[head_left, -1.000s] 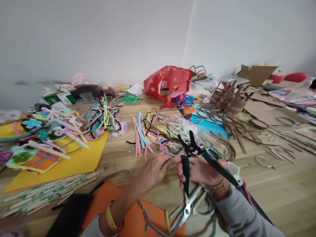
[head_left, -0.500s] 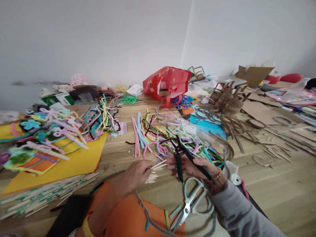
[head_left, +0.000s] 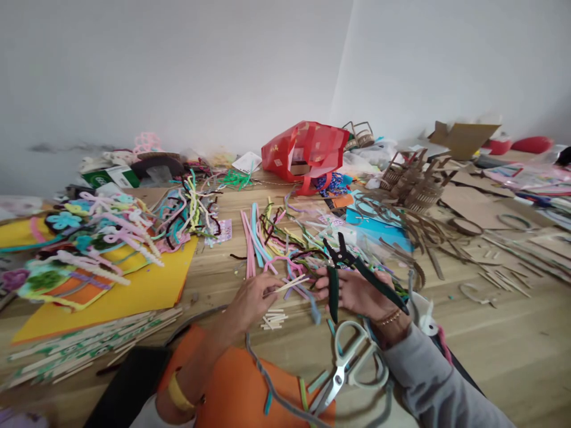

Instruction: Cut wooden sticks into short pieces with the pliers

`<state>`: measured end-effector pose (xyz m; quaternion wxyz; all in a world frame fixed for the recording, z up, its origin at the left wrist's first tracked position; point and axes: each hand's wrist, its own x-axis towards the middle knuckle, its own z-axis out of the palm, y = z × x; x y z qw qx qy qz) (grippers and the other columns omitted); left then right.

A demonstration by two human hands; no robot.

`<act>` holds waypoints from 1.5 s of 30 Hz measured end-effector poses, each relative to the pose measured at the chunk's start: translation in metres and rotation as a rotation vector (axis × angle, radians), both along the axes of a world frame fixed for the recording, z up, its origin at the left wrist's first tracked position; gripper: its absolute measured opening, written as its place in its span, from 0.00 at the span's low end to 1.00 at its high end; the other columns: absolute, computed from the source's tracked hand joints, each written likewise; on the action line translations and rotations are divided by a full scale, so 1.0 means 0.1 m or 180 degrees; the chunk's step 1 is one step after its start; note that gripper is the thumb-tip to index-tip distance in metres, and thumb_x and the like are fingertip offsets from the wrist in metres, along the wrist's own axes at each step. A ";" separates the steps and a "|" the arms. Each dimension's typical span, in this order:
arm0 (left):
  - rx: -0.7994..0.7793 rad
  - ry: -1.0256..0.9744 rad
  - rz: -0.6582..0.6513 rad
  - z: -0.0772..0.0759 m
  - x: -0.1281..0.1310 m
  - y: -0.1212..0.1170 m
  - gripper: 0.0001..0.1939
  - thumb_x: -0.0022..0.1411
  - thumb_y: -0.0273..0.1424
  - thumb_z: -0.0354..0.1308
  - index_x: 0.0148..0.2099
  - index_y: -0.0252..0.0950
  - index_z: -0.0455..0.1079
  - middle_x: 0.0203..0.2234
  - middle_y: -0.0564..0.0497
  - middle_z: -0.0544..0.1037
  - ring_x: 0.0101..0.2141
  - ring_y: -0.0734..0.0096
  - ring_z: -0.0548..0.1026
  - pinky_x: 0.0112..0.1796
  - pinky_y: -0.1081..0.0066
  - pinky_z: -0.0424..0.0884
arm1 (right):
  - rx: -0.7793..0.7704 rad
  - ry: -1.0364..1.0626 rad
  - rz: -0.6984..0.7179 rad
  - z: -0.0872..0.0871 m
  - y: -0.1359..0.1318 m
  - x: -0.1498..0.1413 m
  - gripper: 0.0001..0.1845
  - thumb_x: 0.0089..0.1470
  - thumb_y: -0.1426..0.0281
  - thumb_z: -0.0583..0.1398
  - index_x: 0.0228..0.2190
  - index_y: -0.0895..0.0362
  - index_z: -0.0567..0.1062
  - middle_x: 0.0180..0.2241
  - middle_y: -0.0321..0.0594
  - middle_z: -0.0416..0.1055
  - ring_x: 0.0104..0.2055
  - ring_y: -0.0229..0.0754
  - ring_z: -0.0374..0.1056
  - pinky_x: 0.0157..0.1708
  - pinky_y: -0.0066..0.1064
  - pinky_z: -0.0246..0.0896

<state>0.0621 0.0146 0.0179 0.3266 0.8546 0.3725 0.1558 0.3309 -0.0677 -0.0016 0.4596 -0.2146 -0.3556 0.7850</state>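
My left hand (head_left: 252, 300) is closed in a pinch on a few thin wooden sticks (head_left: 291, 286), whose ends point right. Palm up, my right hand (head_left: 359, 292) carries dark-green-handled pliers (head_left: 342, 258). Their jaws are spread and aim away from me; one handle lies under the thumb, the other hangs across the fingers. Short cut stick pieces (head_left: 273, 320) lie on the table below my left hand. Nearer to me, white-handled scissors (head_left: 341, 371) rest partly on an orange sheet (head_left: 250, 386).
Coloured pipe cleaners (head_left: 252, 238) spread beyond my hands. Fuzzy flowers lie on yellow sheets (head_left: 178, 279) at left, above long printed sticks (head_left: 89, 342). A red bag (head_left: 279, 156) stands at the back. Brown woven baskets (head_left: 419, 190) and more sticks (head_left: 504, 282) are at right.
My right palm has turned further upward, and the pliers have shifted right. A grey-blue fuzzy end now shows below the right fingers. My left hand keeps the sticks.
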 end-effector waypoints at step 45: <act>-0.0128 0.1035 -0.0429 0.18 -0.36 -0.17 0.08 0.57 0.30 0.51 0.27 0.37 0.68 0.23 0.55 0.73 0.28 0.70 0.69 0.30 0.73 0.56 | 0.0261 -0.0132 0.0493 -0.01 0.02 -0.17 0.44 0.43 0.48 0.60 0.55 0.64 0.64 0.53 0.59 0.66 0.55 0.59 0.63 0.52 0.52 0.58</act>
